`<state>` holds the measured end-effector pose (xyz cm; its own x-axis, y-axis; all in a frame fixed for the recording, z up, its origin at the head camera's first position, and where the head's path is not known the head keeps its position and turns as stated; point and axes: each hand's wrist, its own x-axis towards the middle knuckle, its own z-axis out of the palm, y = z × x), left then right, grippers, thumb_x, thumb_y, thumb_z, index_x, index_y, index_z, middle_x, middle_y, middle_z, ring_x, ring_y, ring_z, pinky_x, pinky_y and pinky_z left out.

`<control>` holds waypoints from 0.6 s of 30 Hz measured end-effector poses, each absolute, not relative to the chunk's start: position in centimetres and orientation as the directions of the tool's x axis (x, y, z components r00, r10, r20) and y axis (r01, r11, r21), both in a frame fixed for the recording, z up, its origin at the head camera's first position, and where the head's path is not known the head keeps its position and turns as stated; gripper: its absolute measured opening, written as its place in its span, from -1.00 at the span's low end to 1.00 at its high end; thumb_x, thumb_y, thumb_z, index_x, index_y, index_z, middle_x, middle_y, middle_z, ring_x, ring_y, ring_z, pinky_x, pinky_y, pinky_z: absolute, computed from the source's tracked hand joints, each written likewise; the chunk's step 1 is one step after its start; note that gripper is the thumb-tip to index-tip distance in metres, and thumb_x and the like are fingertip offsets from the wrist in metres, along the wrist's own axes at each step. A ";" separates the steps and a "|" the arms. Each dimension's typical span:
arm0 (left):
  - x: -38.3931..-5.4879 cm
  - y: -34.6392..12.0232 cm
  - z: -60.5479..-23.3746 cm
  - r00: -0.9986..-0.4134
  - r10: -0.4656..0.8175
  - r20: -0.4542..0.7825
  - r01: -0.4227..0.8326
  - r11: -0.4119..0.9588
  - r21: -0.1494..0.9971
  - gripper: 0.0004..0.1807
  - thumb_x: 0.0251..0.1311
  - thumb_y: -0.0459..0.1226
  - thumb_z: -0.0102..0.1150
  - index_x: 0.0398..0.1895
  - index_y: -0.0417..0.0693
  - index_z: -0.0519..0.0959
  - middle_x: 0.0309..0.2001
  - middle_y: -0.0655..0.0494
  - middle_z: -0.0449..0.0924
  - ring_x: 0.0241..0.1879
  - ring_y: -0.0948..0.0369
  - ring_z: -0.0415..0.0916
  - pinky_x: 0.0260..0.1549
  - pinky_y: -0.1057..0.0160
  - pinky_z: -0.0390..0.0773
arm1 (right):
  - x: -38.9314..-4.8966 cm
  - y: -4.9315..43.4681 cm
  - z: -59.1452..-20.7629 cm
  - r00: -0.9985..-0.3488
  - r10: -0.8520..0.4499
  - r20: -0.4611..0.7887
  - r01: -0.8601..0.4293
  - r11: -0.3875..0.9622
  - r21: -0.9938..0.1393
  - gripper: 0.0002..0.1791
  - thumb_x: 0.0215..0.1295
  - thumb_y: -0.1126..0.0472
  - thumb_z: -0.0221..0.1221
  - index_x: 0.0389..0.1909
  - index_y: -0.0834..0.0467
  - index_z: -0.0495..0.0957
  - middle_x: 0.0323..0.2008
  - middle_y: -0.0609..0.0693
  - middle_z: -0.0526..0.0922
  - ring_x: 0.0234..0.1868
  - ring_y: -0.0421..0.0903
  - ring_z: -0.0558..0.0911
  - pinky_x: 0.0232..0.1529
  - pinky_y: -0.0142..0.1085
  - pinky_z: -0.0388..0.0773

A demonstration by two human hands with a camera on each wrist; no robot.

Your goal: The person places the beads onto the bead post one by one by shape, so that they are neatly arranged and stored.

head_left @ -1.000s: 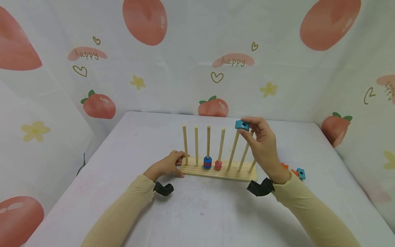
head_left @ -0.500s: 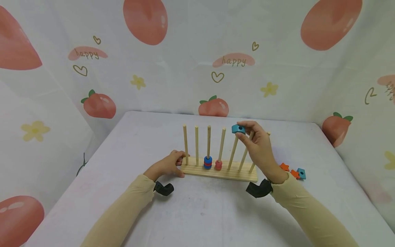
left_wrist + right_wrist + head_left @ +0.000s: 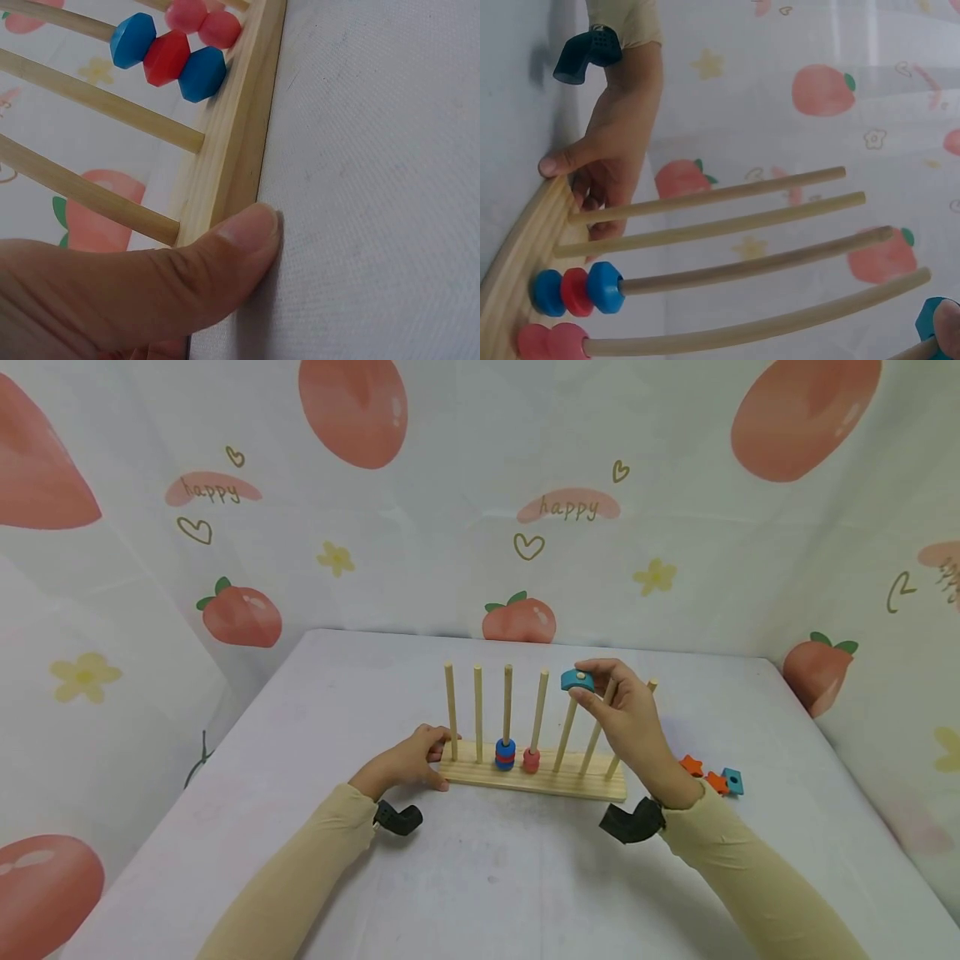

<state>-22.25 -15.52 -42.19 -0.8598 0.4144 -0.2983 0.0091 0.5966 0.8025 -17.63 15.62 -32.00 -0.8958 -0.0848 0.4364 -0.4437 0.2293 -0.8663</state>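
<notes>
A wooden peg rack (image 3: 570, 783) with several upright pegs stands on the table. My left hand (image 3: 405, 763) grips its left end, the thumb (image 3: 150, 292) along the front edge and the fingers behind. My right hand (image 3: 634, 720) pinches a teal block bead (image 3: 573, 680) between thumb and fingers at the top of the fifth peg from the left. The peg's pale tip shows in the bead's hole. Blue beads with a red one between them (image 3: 505, 756) sit low on the third peg, and pink beads (image 3: 555, 342) on the fourth.
Right of the rack lie orange star beads (image 3: 692, 766) and another teal bead (image 3: 733, 782), close together on the white-covered table (image 3: 487, 877). A peach-printed cloth (image 3: 435, 543) hangs behind and at the sides.
My right hand has moved left and slightly down, bringing the teal bead from beside the fifth peg onto its tip. My left hand has stayed on the rack's end.
</notes>
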 end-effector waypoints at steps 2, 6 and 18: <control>-22.3 -15.5 -42.2 -0.860 0.413 -0.299 0.009 0.599 0.801 -0.13 -0.18 -0.55 0.47 0.31 -0.18 0.32 0.11 -0.14 0.20 0.23 -0.03 0.33 0.16 0.11 0.46 | -17.6 15.6 -32.0 -0.910 -0.075 0.407 -0.413 0.228 -0.882 -0.65 0.27 0.43 0.19 0.06 0.38 0.43 -0.18 -0.19 0.53 -0.15 -0.37 0.55 -0.11 -0.59 0.52; -22.3 -15.5 -42.2 -0.862 0.408 -0.301 0.011 0.609 0.793 -0.13 -0.18 -0.53 0.48 0.30 -0.20 0.31 0.12 -0.13 0.20 0.24 -0.03 0.33 0.20 0.09 0.43 | -17.5 15.5 -32.4 -0.939 -0.053 0.341 -0.344 0.199 -0.918 -0.63 0.27 0.41 0.19 0.07 0.37 0.39 -0.18 -0.20 0.54 -0.14 -0.37 0.56 -0.08 -0.57 0.53; -22.2 -15.5 -42.1 -0.860 0.418 -0.293 0.025 0.607 0.794 -0.14 -0.17 -0.54 0.47 0.29 -0.21 0.31 0.11 -0.14 0.21 0.23 -0.04 0.33 0.19 0.09 0.45 | -17.1 15.1 -36.9 -0.972 0.013 0.233 -0.225 0.215 -0.950 -0.66 0.26 0.31 0.25 0.00 0.33 0.44 -0.21 -0.13 0.62 -0.14 -0.36 0.57 -0.06 -0.53 0.52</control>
